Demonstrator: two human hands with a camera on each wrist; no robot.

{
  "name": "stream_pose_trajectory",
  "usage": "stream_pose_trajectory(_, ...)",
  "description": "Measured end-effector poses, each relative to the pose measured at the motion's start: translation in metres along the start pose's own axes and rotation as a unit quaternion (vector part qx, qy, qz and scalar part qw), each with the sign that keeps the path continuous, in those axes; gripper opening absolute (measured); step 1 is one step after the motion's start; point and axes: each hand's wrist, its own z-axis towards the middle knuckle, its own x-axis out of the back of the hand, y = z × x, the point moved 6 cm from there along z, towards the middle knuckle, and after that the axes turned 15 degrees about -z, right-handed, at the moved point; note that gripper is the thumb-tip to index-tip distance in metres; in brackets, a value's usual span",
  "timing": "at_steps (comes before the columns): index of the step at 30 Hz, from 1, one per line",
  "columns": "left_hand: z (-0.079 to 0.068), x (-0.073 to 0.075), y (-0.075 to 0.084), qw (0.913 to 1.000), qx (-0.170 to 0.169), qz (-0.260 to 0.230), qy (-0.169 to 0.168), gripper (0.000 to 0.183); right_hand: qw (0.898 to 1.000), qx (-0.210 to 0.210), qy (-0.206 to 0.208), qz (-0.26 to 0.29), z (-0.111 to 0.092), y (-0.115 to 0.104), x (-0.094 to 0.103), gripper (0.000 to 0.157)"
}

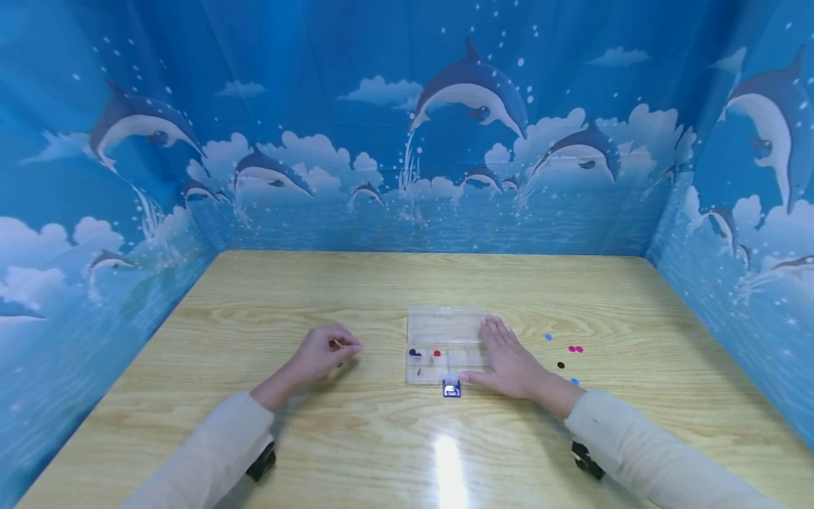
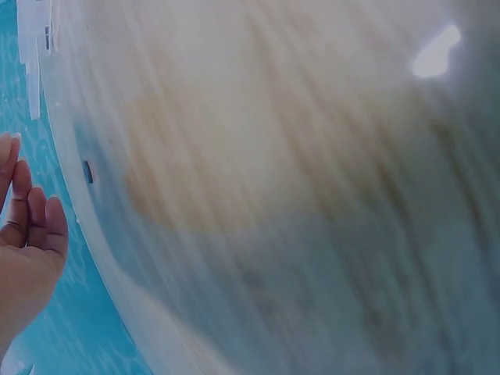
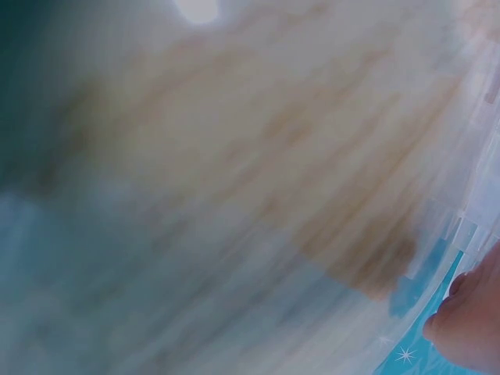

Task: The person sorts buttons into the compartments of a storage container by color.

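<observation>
A clear plastic compartment box (image 1: 427, 382) lies on the table with its lid (image 1: 445, 325) folded back. Dark blue pieces (image 1: 415, 353), a red piece (image 1: 437, 353) and a thin dark piece (image 1: 419, 372) sit in its compartments. My right hand (image 1: 509, 364) lies with straight fingers over the right side of the box, its thumb reaching toward the front edge. Left of the box is my left hand (image 1: 326, 350), thumb and index fingertips together; nothing shows between them. Below its fingertips is a small dark disc (image 1: 340, 365), also seen in the left wrist view.
Small round discs lie right of my right hand: blue (image 1: 548, 337), pink (image 1: 575, 349), black (image 1: 561, 365) and another blue one (image 1: 574, 381). A purple square piece (image 1: 451, 388) is at the box's front edge. Dolphin-print curtains (image 1: 305, 212) border the wooden table (image 1: 356, 452).
</observation>
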Motion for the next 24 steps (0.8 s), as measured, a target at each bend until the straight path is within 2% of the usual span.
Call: stream_pose_trajectory(24,-0.006,0.016,-0.017,0.9992,0.005,0.035,-0.018,0.012,1.0,0.001,0.0,-0.004,0.0,-0.001,0.002,0.101)
